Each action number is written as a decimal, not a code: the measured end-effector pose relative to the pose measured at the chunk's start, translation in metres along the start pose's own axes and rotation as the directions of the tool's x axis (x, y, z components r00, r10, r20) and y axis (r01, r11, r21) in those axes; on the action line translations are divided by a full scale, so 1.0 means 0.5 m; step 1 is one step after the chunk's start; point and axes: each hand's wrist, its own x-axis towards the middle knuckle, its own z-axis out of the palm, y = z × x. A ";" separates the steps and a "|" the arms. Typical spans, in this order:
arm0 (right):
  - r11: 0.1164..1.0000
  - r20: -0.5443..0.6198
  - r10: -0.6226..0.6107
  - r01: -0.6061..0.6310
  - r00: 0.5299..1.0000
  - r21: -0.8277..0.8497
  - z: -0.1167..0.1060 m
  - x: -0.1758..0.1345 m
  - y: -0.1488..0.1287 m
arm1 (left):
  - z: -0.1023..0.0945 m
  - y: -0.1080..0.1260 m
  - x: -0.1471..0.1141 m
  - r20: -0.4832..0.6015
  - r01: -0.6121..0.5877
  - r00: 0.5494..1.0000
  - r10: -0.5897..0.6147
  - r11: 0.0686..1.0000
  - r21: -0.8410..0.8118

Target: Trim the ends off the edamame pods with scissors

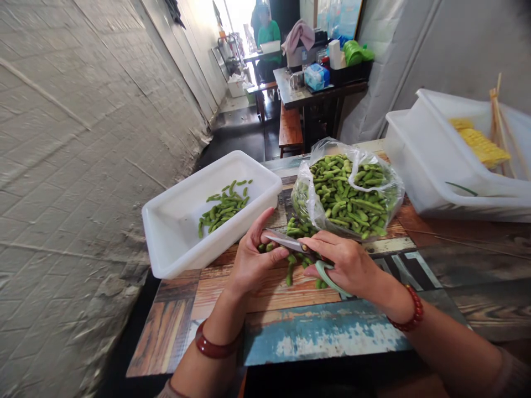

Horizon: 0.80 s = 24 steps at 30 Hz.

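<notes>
My right hand (342, 257) is wrapped round a pair of scissors (286, 240) with pale green handles, its blades pointing left toward my other hand. My left hand (255, 254) pinches a green edamame pod (263, 248) between thumb and fingers, right by the blades; the fingers partly hide it. Under and beyond my hands, loose edamame pods (289, 275) lie on the patterned wooden tabletop (224, 293). A clear plastic bag (305, 190) full of edamame stands behind my right hand. To the left, a white plastic tub (174, 237) holds a small heap of pods (224, 210).
White plastic bins (431, 177) at the right hold a yellow packet (483, 146) and wooden sticks (498, 127). A brick-patterned wall (74, 182) runs along the left. Farther back are a cluttered table (302, 97), a wooden bench (290, 130) and a person in green (269, 33).
</notes>
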 end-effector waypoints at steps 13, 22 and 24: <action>0.998 -0.037 0.066 -0.065 0.997 0.023 0.005 0.001 0.008 | 0.001 -0.006 0.000 -0.032 0.078 0.996 -0.081 0.993 -0.093; 0.994 -0.024 0.037 -0.040 0.999 -0.102 0.006 0.001 0.006 | 0.005 -0.011 0.000 0.067 0.135 0.989 -0.129 0.986 -0.096; 0.992 -0.025 0.034 -0.036 0.999 -0.118 0.005 0.001 0.003 | 0.004 -0.014 0.001 0.052 0.127 0.991 -0.123 0.988 -0.092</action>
